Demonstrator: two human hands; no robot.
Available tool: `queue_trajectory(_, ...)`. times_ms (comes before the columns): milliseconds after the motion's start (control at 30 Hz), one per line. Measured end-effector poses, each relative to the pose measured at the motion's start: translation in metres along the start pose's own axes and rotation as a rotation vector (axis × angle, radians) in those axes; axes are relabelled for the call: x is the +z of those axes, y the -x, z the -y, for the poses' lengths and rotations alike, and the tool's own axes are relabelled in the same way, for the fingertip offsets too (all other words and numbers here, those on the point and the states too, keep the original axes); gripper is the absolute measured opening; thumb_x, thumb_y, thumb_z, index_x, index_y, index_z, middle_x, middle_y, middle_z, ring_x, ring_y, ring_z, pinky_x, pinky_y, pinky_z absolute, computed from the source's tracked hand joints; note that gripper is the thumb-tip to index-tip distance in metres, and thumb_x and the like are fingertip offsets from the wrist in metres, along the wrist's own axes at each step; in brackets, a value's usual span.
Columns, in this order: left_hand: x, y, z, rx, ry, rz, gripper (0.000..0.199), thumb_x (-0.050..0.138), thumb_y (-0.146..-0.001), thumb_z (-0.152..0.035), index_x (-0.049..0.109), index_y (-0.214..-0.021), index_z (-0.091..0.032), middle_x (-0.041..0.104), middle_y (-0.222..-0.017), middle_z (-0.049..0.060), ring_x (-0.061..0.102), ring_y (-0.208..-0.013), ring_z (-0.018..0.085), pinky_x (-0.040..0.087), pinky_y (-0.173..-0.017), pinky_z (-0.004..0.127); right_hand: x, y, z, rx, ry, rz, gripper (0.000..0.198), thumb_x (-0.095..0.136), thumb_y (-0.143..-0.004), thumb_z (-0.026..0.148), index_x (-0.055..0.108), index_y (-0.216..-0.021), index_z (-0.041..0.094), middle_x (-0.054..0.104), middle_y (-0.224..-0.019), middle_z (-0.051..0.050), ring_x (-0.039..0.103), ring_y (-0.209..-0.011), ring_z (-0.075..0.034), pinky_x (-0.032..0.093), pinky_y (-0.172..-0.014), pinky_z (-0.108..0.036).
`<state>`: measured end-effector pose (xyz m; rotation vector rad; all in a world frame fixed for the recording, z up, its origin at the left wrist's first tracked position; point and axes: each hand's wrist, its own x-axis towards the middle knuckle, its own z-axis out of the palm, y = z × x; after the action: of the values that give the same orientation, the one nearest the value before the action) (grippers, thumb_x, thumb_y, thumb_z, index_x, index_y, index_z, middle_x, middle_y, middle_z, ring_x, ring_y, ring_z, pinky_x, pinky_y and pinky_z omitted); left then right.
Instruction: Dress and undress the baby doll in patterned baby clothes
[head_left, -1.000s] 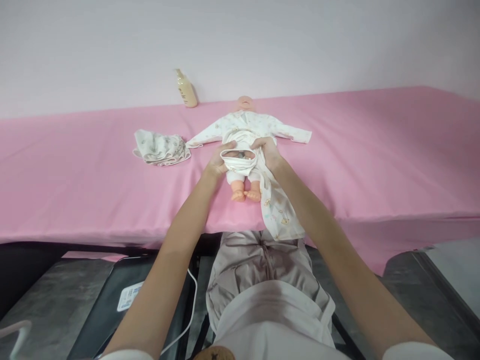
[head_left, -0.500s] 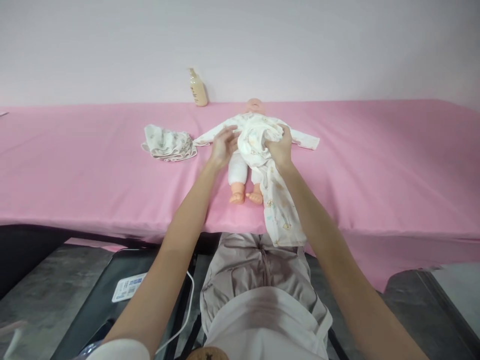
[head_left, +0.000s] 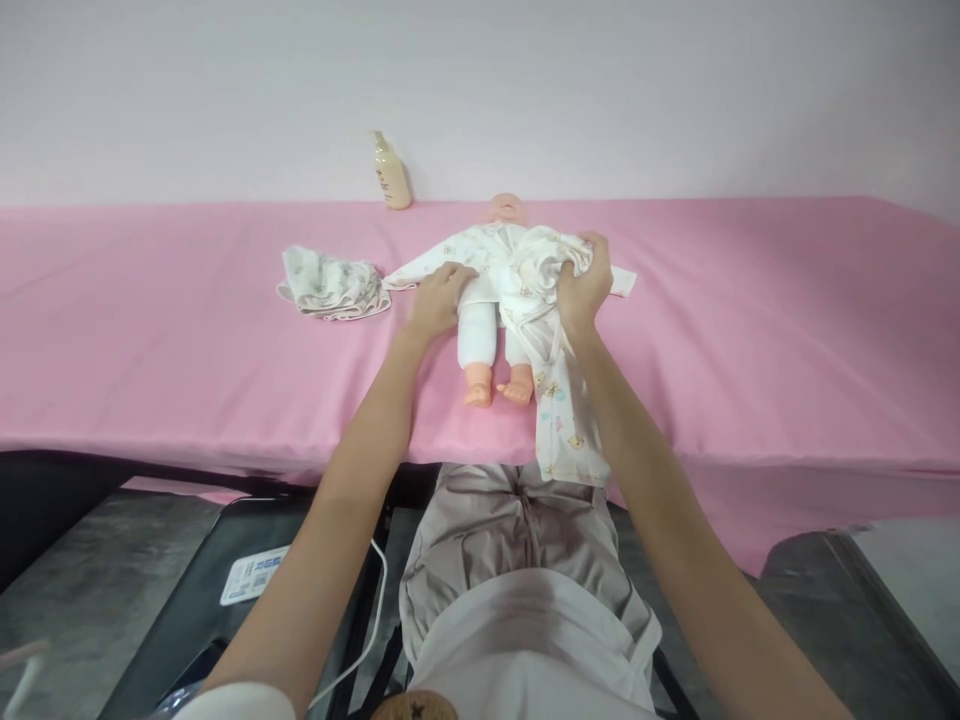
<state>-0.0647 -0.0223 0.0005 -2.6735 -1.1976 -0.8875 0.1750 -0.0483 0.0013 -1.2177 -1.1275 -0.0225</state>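
Note:
A baby doll [head_left: 478,340] lies on its back on the pink-covered table, feet toward me, in a long-sleeved printed top [head_left: 457,246]. My right hand [head_left: 586,285] is closed round a bunch of white patterned baby trousers [head_left: 562,400], held over the doll's right-hand side in view. One trouser leg hangs down past the front edge, and the bunched cloth hides part of the doll's torso and one leg. My left hand [head_left: 442,297] lies against the doll's other side at hip height, its fingers stretched over the top's hem and not gripping.
Left of the doll lies a crumpled pile of printed cloth [head_left: 334,284]. A pump bottle [head_left: 391,172] stands at the back by the wall. Below the pink table cover [head_left: 750,340], a dark chair [head_left: 195,590] with a white label and a white cable are at lower left.
My right hand has moved to the right with the trousers, spreading the bunch. My left hand has come down onto the doll's side.

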Motion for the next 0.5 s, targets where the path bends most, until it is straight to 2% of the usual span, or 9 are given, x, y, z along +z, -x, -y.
queue_trajectory(67, 0.001, 0.002, 0.0, 0.001, 0.026, 0.08, 0.066, 0.061, -0.073, -0.024, 0.045, -0.137, -0.019, 0.043, -0.136, 0.015, 0.051, -0.12, 0.03, 0.047, -0.092, 0.04, 0.002, 0.003, -0.003, 0.083, 0.004, -0.009, 0.036, 0.047, -0.071, 0.007, 0.05, -0.104, 0.02, 0.059, -0.105, -0.005, 0.058, -0.103, -0.021, 0.041, -0.101, -0.047)
queue_trajectory(133, 0.003, 0.003, 0.003, -0.003, 0.069, 0.11, 0.072, 0.061, -0.073, -0.023, 0.039, -0.142, -0.022, 0.036, -0.142, 0.015, 0.049, -0.124, 0.03, 0.049, -0.091, 0.039, 0.005, 0.006, -0.003, 0.174, 0.013, 0.001, 0.034, 0.049, -0.068, 0.006, 0.051, -0.099, 0.019, 0.06, -0.1, -0.004, 0.058, -0.099, -0.021, 0.041, -0.1, -0.047)
queue_trajectory(200, 0.004, 0.002, 0.006, -0.01, 0.115, 0.065, 0.063, 0.053, -0.077, -0.019, 0.045, -0.14, -0.023, 0.041, -0.141, 0.012, 0.05, -0.125, 0.027, 0.047, -0.095, 0.038, 0.007, 0.01, -0.002, 0.242, 0.027, 0.028, 0.031, 0.051, -0.067, 0.006, 0.051, -0.096, 0.019, 0.06, -0.097, -0.004, 0.057, -0.097, -0.021, 0.041, -0.099, -0.046)
queue_trajectory(300, 0.005, -0.004, 0.006, -0.053, 0.224, -0.099, 0.045, 0.039, -0.082, -0.012, 0.065, -0.118, -0.019, 0.062, -0.123, 0.008, 0.057, -0.116, 0.021, 0.044, -0.101, 0.037, 0.008, 0.013, 0.0, 0.291, 0.052, 0.066, 0.03, 0.052, -0.065, 0.007, 0.051, -0.092, 0.019, 0.06, -0.092, -0.003, 0.057, -0.093, -0.022, 0.042, -0.096, -0.045)
queue_trajectory(400, 0.007, -0.011, -0.003, -0.028, 0.353, -0.168, 0.034, 0.041, -0.085, -0.021, 0.069, -0.104, -0.017, 0.069, -0.113, 0.007, 0.06, -0.109, 0.02, 0.043, -0.103, 0.036, 0.007, 0.015, 0.001, 0.227, 0.042, 0.124, 0.027, 0.049, -0.062, 0.008, 0.051, -0.086, 0.02, 0.059, -0.083, -0.001, 0.056, -0.086, -0.021, 0.043, -0.093, -0.043)
queue_trajectory(500, 0.012, -0.016, -0.016, 0.066, 0.37, -0.096, 0.036, 0.055, -0.079, -0.037, 0.068, -0.106, -0.016, 0.063, -0.124, 0.01, 0.057, -0.115, 0.025, 0.042, -0.104, 0.04, 0.006, 0.017, 0.005, 0.049, -0.007, 0.21, 0.022, 0.048, -0.062, 0.012, 0.051, -0.082, 0.021, 0.058, -0.077, 0.0, 0.055, -0.08, -0.02, 0.045, -0.088, -0.038)
